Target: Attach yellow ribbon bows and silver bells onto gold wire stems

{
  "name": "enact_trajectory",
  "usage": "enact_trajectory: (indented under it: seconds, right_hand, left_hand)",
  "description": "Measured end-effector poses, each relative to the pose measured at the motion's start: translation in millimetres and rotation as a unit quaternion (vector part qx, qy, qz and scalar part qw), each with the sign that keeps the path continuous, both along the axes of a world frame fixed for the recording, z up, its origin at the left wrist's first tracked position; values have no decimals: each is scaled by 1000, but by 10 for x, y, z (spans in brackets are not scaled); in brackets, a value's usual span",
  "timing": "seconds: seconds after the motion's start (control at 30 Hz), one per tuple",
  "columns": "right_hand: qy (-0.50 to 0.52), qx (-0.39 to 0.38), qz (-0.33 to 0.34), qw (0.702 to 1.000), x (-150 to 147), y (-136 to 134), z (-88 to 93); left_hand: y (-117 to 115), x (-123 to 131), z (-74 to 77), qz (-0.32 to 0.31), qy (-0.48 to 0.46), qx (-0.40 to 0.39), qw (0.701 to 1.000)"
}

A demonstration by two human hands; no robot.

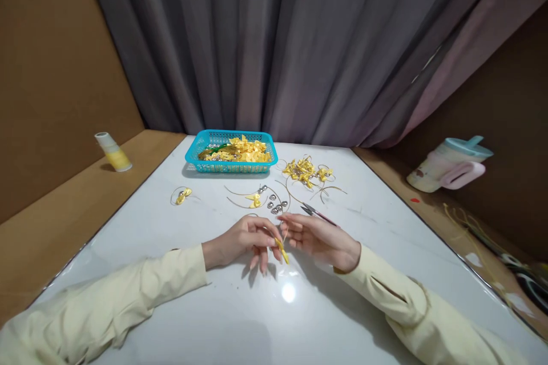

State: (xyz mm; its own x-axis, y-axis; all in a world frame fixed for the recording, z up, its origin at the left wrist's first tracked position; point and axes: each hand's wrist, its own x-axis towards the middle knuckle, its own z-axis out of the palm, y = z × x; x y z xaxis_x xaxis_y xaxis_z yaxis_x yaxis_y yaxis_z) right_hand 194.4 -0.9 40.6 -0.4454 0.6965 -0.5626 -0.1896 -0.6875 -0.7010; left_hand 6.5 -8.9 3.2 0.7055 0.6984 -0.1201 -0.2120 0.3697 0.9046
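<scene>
My left hand (pixel 244 241) and my right hand (pixel 314 236) meet over the middle of the white table (pixel 192 274). Between their fingertips hangs a small yellow ribbon piece (pixel 282 251), pinched by my left hand's thumb and fingers. My right hand's fingers are curled and pinch close to its top end, where a thin thread or wire shows. Just beyond my hands lie a few small silver beads (pixel 274 204), a yellow ribbon bow on a gold wire (pixel 255 199) and a pair of scissors (pixel 317 214).
A turquoise basket (pixel 231 166) of yellow ribbon pieces stands at the back. A heap of finished yellow bows with wire loops (pixel 305 171) lies to its right, one single bow (pixel 183 195) at the left. A yellow-white spool (pixel 113 152) and a pink jug (pixel 449 166) sit on the side ledges.
</scene>
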Motion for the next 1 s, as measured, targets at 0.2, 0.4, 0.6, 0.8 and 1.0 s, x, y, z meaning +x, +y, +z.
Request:
enact_trajectory:
  seconds: [0.2, 0.4, 0.6, 0.8, 1.0]
  right_hand:
    - [-2, 41, -70, 997, 98, 112, 128]
    - [-1, 52, -84, 995, 178, 148, 225]
    - [9, 99, -103, 990, 279, 222, 263]
    - [-146, 260, -16, 954, 272, 106, 298]
    - [-336, 379, 215, 835, 187, -102, 231]
  left_hand:
    - [-6, 20, 3, 24, -13, -5, 1000]
    - [-47, 45, 11, 57, 36, 16, 998]
    - [-95, 75, 7, 41, 75, 61, 995]
    - [-296, 86, 27, 33, 206, 321, 924]
    - [-446, 50, -79, -84, 196, 768, 604]
